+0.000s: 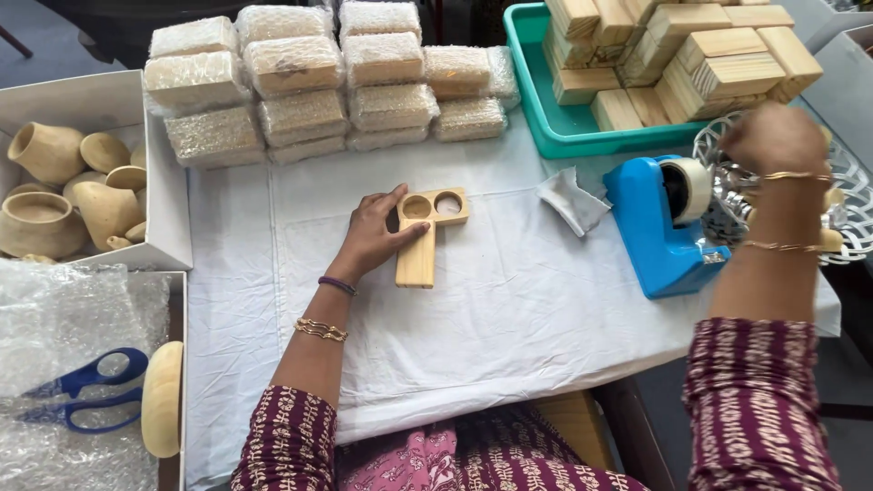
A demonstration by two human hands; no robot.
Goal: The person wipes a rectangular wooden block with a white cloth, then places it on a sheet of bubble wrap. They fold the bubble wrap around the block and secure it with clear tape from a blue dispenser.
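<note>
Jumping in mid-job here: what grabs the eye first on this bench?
The left hand pressing a T-shaped wooden block with two round holes onto the white cloth at centre. Behind it sits a stack of bubble-wrapped bundles. To the right, a bright blue tape dispenser stands beside the right hand, which reaches into a white woven basket.

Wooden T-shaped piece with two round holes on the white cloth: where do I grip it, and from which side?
Probably the long stem of the wooden piece, pinched across its narrow width from above. It lies flat, stem toward the person; the left hand already rests along its left edge, so come from the right.
</note>
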